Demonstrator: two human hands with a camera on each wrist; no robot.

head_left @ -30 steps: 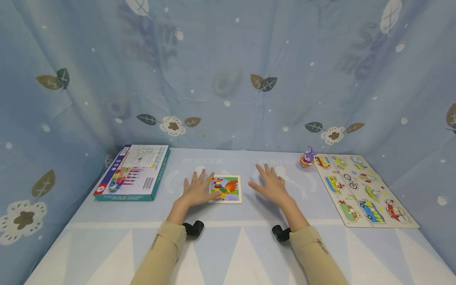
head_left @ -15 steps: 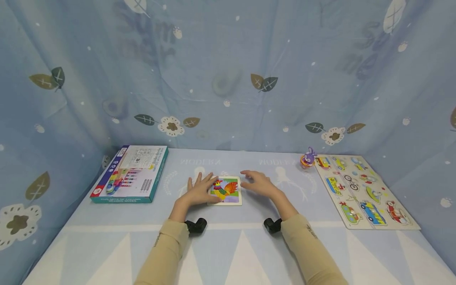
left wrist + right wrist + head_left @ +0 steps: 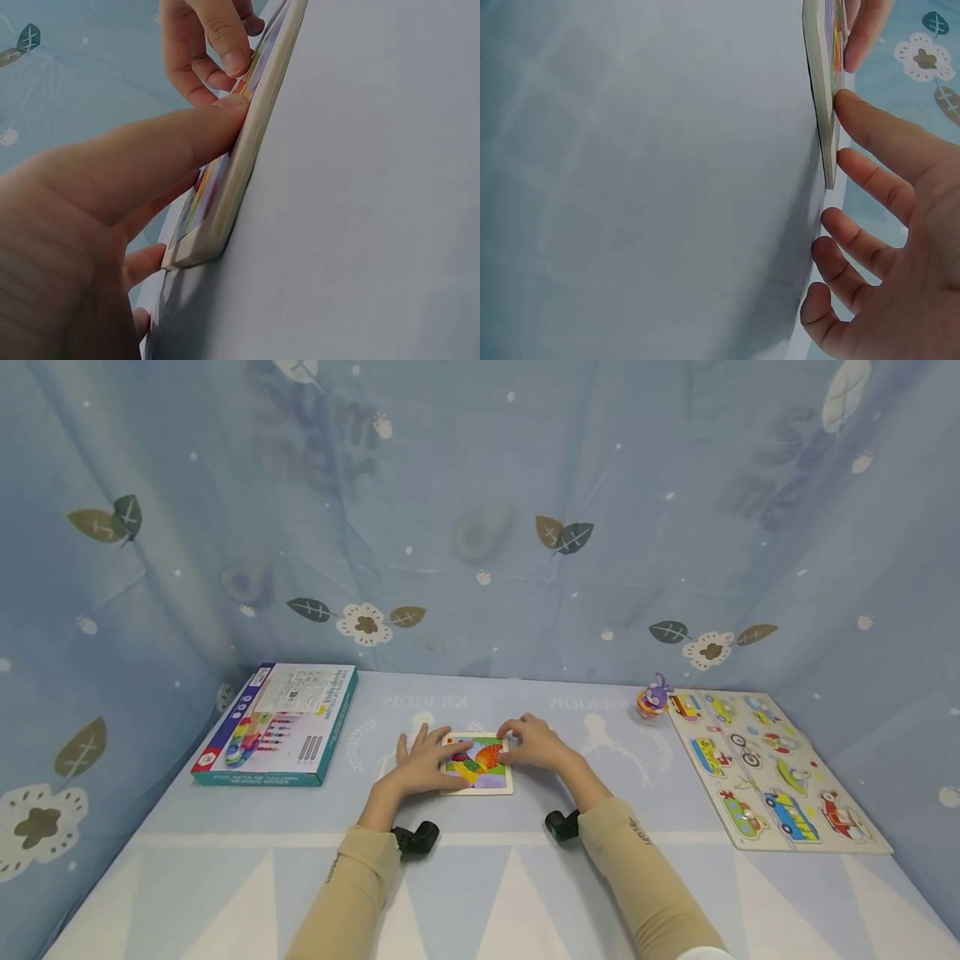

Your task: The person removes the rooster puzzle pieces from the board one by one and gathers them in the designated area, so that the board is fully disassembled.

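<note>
The puzzle (image 3: pixel 482 767), long side left to right, lies between the left hand (image 3: pixel 420 768), spread and touching its left end, and the right hand (image 3: pixel 537 746), half-curled at its right edge, grip unclear

Over on the left of the desk (image 3: pixel 480 887), a flat teal-edged box (image 3: pixel 277 727) lies towards the back, a purple-and-red strip (image 3: pixel 232 720) running down its left side; swing across to the right and there's a pale board (image 3: pixel 759 778) full of colourful shapes, a blue vehicle (image 3: pixel 791 815) and a bicycle (image 3: pixel 745 750) among them; just beside its far left corner, a little purple long-eared figure (image 3: pixel 656 695) with an orange base. Behind everything hangs a blue curtain (image 3: pixel 480 468), printed with leaves (image 3: pixel 575 538) and white flowers (image 3: pixel 364 624); pale triangles (image 3: pixel 513 910) pattern the desk's near side.
</note>
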